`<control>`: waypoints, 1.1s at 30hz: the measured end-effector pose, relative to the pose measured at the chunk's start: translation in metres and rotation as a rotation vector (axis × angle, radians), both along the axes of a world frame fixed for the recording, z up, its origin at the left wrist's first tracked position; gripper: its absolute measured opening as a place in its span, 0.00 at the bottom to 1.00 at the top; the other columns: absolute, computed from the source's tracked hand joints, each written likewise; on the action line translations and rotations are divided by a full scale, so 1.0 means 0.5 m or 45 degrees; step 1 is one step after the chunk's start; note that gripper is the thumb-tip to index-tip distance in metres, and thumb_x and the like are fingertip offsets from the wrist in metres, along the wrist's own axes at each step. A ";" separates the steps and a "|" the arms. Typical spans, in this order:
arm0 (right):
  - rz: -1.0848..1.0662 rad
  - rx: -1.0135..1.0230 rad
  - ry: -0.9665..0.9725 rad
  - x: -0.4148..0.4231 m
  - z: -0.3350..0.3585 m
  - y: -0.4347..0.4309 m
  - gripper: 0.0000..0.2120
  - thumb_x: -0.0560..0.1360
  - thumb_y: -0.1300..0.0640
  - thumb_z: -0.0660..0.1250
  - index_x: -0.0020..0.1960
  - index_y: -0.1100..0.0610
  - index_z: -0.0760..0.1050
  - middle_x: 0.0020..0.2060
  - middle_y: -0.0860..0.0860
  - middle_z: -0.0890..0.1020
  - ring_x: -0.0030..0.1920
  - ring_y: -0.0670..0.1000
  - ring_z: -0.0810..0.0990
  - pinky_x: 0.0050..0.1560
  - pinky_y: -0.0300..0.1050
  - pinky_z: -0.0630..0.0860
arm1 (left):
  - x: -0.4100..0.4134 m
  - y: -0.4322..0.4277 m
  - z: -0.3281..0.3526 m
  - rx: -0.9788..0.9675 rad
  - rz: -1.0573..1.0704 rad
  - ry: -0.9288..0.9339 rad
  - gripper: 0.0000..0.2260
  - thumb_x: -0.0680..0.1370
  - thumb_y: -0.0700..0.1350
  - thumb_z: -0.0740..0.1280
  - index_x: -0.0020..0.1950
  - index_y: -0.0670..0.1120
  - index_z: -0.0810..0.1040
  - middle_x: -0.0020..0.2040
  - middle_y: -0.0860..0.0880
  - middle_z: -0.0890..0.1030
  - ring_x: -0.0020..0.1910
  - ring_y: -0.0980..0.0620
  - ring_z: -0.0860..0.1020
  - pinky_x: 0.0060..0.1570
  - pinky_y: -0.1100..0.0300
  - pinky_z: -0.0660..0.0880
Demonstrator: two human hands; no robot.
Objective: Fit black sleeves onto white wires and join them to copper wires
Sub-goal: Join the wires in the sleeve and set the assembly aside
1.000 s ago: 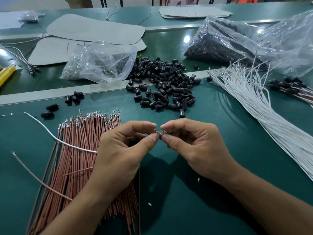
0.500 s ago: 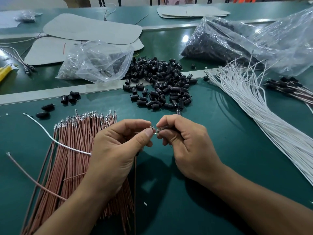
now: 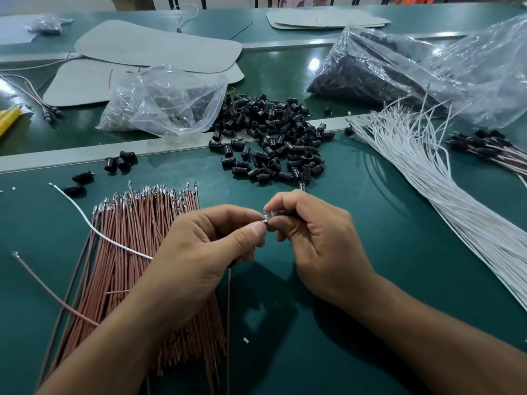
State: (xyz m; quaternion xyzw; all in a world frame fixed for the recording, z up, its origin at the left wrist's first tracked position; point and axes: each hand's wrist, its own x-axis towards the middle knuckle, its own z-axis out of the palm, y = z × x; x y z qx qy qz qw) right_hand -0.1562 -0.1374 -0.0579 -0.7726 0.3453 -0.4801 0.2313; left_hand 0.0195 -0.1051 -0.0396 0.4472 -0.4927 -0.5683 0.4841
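My left hand (image 3: 205, 252) and my right hand (image 3: 316, 240) meet fingertip to fingertip over the green table. Between them sits a small metal terminal (image 3: 265, 217). The left thumb and forefinger pinch wire ends; a white wire (image 3: 94, 229) trails left from that hand and a copper wire (image 3: 229, 309) hangs down from it. The right hand pinches the terminal end, and a dark sleeve shows faintly inside its fingers. A bundle of copper wires (image 3: 137, 252) lies under my left forearm. Loose black sleeves (image 3: 271, 138) are heaped beyond my hands. White wires (image 3: 427, 181) fan out at the right.
Two clear plastic bags lie behind: a small one (image 3: 171, 101) and a large one (image 3: 399, 67) full of black parts. Finished sleeved wires (image 3: 490, 149) lie at the far right. A few stray sleeves (image 3: 119, 162) sit at the left. Grey pads (image 3: 154, 49) lie on the far table.
Both hands have drawn slightly upward in view, towards the sleeve pile, and stay joined at the fingertips. The right fingers have closed tighter over the terminal.
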 end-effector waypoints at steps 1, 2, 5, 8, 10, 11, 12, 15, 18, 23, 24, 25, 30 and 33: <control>0.009 0.002 -0.017 0.000 -0.001 0.000 0.05 0.78 0.69 0.66 0.49 0.63 0.79 0.38 0.48 0.79 0.36 0.43 0.77 0.42 0.31 0.73 | 0.000 0.001 0.000 -0.003 -0.011 -0.010 0.10 0.68 0.49 0.74 0.46 0.47 0.86 0.36 0.47 0.82 0.33 0.54 0.76 0.34 0.66 0.74; 0.023 0.014 -0.039 0.000 -0.002 0.000 0.04 0.78 0.68 0.66 0.50 0.62 0.79 0.38 0.48 0.79 0.36 0.43 0.77 0.42 0.32 0.73 | -0.001 0.002 -0.001 -0.009 -0.015 -0.012 0.10 0.68 0.50 0.74 0.46 0.46 0.85 0.35 0.48 0.81 0.33 0.54 0.75 0.33 0.66 0.73; 0.067 0.070 -0.096 0.000 -0.004 -0.001 0.04 0.78 0.65 0.67 0.51 0.60 0.79 0.39 0.47 0.80 0.37 0.45 0.79 0.42 0.35 0.75 | -0.004 0.002 -0.004 -0.020 -0.013 -0.011 0.06 0.72 0.46 0.72 0.46 0.46 0.84 0.34 0.49 0.80 0.33 0.55 0.75 0.34 0.67 0.73; 0.123 0.148 -0.199 0.001 -0.006 0.000 0.06 0.78 0.63 0.68 0.53 0.56 0.79 0.41 0.44 0.81 0.38 0.45 0.81 0.43 0.35 0.76 | -0.006 0.003 -0.009 -0.011 -0.025 0.041 0.03 0.73 0.44 0.70 0.45 0.48 0.84 0.34 0.48 0.77 0.32 0.54 0.73 0.33 0.66 0.72; 0.158 0.210 -0.267 0.001 -0.006 0.000 0.07 0.78 0.61 0.68 0.54 0.53 0.79 0.41 0.44 0.82 0.37 0.46 0.82 0.43 0.36 0.77 | -0.006 0.002 -0.009 -0.003 -0.042 0.073 0.03 0.73 0.44 0.70 0.45 0.48 0.84 0.34 0.48 0.76 0.32 0.54 0.72 0.33 0.65 0.71; 0.167 0.223 -0.279 0.001 -0.006 0.000 0.07 0.78 0.60 0.68 0.54 0.52 0.78 0.42 0.44 0.82 0.37 0.47 0.82 0.43 0.37 0.78 | -0.004 0.001 -0.010 0.004 -0.052 0.087 0.03 0.74 0.44 0.71 0.45 0.47 0.84 0.34 0.48 0.76 0.32 0.54 0.71 0.32 0.65 0.71; 0.176 0.225 -0.280 0.001 -0.006 0.000 0.07 0.78 0.60 0.67 0.54 0.52 0.78 0.42 0.44 0.82 0.37 0.47 0.82 0.43 0.37 0.78 | -0.003 0.000 -0.010 0.010 -0.064 0.099 0.03 0.74 0.44 0.72 0.45 0.47 0.84 0.34 0.48 0.76 0.32 0.54 0.71 0.32 0.65 0.71; 0.199 0.233 -0.281 0.001 -0.006 -0.001 0.07 0.78 0.61 0.67 0.53 0.52 0.78 0.41 0.43 0.82 0.37 0.47 0.82 0.43 0.38 0.78 | -0.001 0.000 -0.012 0.015 -0.099 0.120 0.05 0.72 0.47 0.73 0.45 0.47 0.83 0.33 0.49 0.74 0.30 0.54 0.69 0.32 0.64 0.69; 0.214 0.243 -0.282 0.001 -0.007 -0.001 0.07 0.77 0.61 0.67 0.53 0.53 0.78 0.40 0.41 0.81 0.37 0.47 0.82 0.43 0.38 0.78 | -0.004 0.000 -0.011 0.020 -0.100 0.141 0.02 0.74 0.44 0.71 0.44 0.47 0.83 0.32 0.50 0.73 0.29 0.54 0.67 0.32 0.62 0.66; 0.214 0.249 -0.254 0.000 -0.007 0.001 0.08 0.77 0.67 0.67 0.52 0.55 0.79 0.39 0.42 0.80 0.37 0.47 0.81 0.42 0.39 0.78 | -0.016 0.006 -0.008 -0.041 -0.060 0.113 0.05 0.77 0.43 0.69 0.46 0.42 0.78 0.31 0.52 0.75 0.29 0.56 0.66 0.30 0.63 0.64; 0.204 0.242 -0.241 0.001 -0.007 0.001 0.08 0.77 0.67 0.67 0.51 0.56 0.79 0.39 0.42 0.80 0.37 0.47 0.81 0.42 0.39 0.78 | -0.019 0.008 -0.007 -0.060 -0.046 0.098 0.05 0.76 0.44 0.68 0.46 0.42 0.78 0.31 0.52 0.76 0.29 0.56 0.67 0.30 0.64 0.65; 0.188 0.224 -0.224 0.001 -0.006 0.002 0.07 0.77 0.68 0.67 0.51 0.58 0.79 0.39 0.43 0.80 0.37 0.47 0.81 0.42 0.39 0.78 | -0.022 0.009 -0.006 -0.071 -0.031 0.085 0.06 0.75 0.45 0.67 0.45 0.43 0.78 0.31 0.53 0.75 0.30 0.55 0.67 0.30 0.64 0.65; 0.059 0.066 -0.126 0.005 -0.002 0.007 0.04 0.78 0.67 0.66 0.49 0.61 0.79 0.39 0.48 0.80 0.38 0.47 0.81 0.40 0.43 0.79 | -0.022 0.008 -0.008 -0.081 -0.001 0.038 0.05 0.77 0.48 0.69 0.45 0.48 0.82 0.32 0.49 0.73 0.32 0.51 0.67 0.32 0.61 0.67; 0.013 0.006 -0.099 0.004 0.000 0.008 0.03 0.79 0.66 0.66 0.49 0.62 0.79 0.38 0.49 0.81 0.38 0.47 0.81 0.39 0.47 0.78 | -0.021 0.008 -0.007 -0.104 0.008 0.043 0.04 0.76 0.48 0.69 0.45 0.51 0.83 0.33 0.49 0.74 0.32 0.52 0.68 0.32 0.62 0.69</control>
